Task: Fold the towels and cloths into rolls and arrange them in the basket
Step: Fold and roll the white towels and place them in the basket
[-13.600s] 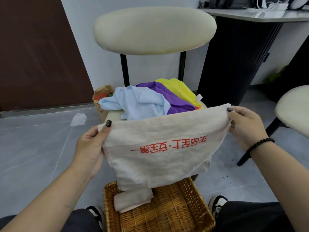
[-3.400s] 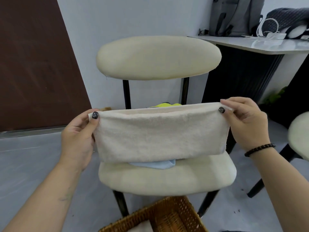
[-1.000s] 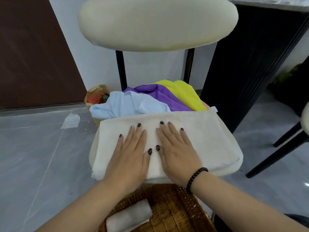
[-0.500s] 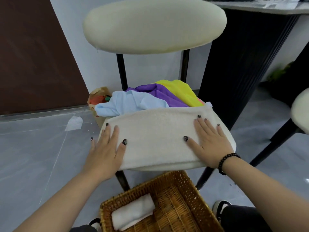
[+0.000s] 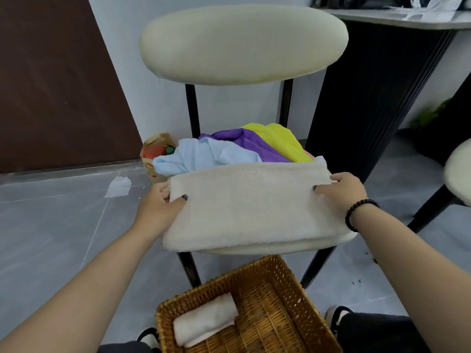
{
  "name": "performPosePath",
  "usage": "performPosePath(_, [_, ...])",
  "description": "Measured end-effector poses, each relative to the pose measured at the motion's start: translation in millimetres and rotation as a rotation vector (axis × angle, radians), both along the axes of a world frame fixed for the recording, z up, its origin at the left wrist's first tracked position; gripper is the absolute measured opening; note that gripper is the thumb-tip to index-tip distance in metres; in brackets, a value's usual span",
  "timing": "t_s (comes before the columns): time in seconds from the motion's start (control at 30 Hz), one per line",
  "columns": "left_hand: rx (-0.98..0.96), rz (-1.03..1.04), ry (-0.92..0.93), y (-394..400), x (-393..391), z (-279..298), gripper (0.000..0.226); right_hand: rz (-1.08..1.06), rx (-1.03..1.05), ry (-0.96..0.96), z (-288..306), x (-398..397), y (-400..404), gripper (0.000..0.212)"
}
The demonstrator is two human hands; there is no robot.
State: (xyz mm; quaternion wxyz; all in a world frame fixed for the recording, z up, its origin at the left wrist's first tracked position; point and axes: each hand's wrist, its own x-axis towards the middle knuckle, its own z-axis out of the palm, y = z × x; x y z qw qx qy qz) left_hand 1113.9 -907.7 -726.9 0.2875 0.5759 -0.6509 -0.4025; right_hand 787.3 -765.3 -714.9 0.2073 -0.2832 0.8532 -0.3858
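Both hands pinch the far corners of the folded cream towel [image 5: 249, 207] on the chair seat [image 5: 331, 242], left hand [image 5: 159, 207] and right hand [image 5: 342, 192] curled around its edges.

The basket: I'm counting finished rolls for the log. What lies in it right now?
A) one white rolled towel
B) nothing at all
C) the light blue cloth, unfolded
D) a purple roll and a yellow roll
A: a single white rolled towel lies at the left of the wicker basket, while the purple cloth, yellow cloth and light blue cloth are heaped on the chair seat.
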Motion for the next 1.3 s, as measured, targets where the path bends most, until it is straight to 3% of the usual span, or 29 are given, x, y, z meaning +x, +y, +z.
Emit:
performPosePath(0.07, [0.084, 0.033, 0.08, -4, -3, 4, 0.048, -0.026, -0.003, -0.115, 3, -8, -2, 0.027])
performPosePath(0.17, [0.188, 0.025, 0.115, -6, -8, 10, 0.025, -0.051, 0.066, -0.204, 10, -11, -3, 0.037])
performPosePath(0.27, [0.313, 0.041, 0.164, -7, -9, 17, 0.03, -0.022, 0.091, -0.222, 14, -11, -3, 0.043])
performPosePath(0.43, [0.384, 0.079, 0.293, 2, -11, 26, 0.028, 0.068, -0.037, -0.184, 16, -5, 7, 0.035])
performPosePath(0.67, [0.4, 0.06, 0.535, 26, -1, 40, 0.021, 0.148, -0.163, 0.052, 34, 11, 28, 0.03])
performPosePath(0.93, [0.397, 0.005, 0.623, 66, 5, 50, 0.015, 0.149, -0.169, 0.291, 93, -2, 11, 0.011])
performPosePath(1.17, [0.475, -0.063, 0.499, 76, -7, 41, 0.028, 0.274, 0.051, 0.622, 142, 5, -80, 0.013])
performPosePath(1.3, [0.54, -0.176, 0.328, 79, -16, 38, 0.024, 0.328, 0.09, 0.679, 136, 21, -136, 0.01])
